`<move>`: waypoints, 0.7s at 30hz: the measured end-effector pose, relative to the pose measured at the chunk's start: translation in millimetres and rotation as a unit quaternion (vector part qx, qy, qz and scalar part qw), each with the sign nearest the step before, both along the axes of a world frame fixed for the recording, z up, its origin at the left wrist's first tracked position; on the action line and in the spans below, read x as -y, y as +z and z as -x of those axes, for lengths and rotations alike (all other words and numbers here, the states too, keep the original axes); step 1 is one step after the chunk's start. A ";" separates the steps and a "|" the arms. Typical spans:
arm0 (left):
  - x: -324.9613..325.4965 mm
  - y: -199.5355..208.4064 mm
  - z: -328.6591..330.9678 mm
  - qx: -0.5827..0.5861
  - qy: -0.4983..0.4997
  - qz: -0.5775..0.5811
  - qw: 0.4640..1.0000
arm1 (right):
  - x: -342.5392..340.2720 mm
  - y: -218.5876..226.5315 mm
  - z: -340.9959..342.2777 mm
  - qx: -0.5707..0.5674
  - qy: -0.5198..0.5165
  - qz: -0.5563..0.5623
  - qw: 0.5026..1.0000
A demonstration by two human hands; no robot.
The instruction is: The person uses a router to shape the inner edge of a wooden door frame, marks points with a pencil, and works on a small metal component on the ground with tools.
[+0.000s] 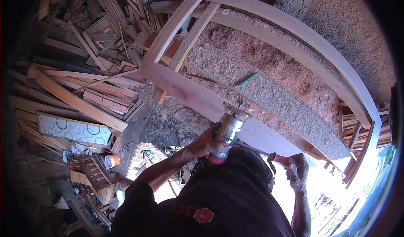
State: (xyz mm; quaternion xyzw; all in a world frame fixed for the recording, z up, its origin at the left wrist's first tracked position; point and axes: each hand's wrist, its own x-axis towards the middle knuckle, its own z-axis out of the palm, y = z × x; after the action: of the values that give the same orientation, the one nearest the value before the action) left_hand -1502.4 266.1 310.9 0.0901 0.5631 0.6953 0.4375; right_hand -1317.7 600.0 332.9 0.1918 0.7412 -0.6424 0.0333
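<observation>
My left hand (205, 142) grips a small silver power router (229, 129) with a red lower part, held upright against the near plank (185, 89) of a large wooden frame. My right hand (297, 170) is closed on a red-handled tool (278, 158) by the same plank, further right; most of that tool is hidden. The frame's long curved far rail (294, 28) arcs over a rough surface covered in reddish sawdust (256, 64). A green pencil (246, 79) lies on that surface just beyond the router. My dark shirt fills the lower middle.
A heap of wood offcuts and slats (84, 56) covers the left side. A white panel with circle patterns (71, 129) lies below it. A small can with an orange lid (112, 160) sits beside a slatted wooden piece (90, 171). More slats (357, 136) stack at right.
</observation>
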 end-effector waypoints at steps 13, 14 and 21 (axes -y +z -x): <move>13.3 -5.5 -4.4 0.113 0.018 -0.006 0.993 | 6.4 -4.0 3.6 -0.131 0.110 -0.188 0.967; 11.3 -5.8 -1.6 0.098 0.009 -0.005 0.995 | 6.6 -4.3 1.3 -0.124 0.121 -0.190 0.967; 3.8 -7.5 -4.3 0.085 -0.003 -0.006 0.996 | 7.7 32.7 35.4 -0.289 0.264 -0.374 0.841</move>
State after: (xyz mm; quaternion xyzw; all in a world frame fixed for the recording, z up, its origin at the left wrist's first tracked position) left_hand -1498.1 262.3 303.4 0.0355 0.5190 0.7025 0.4856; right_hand -1353.0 592.4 365.6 -0.2074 0.9237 -0.3097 -0.0885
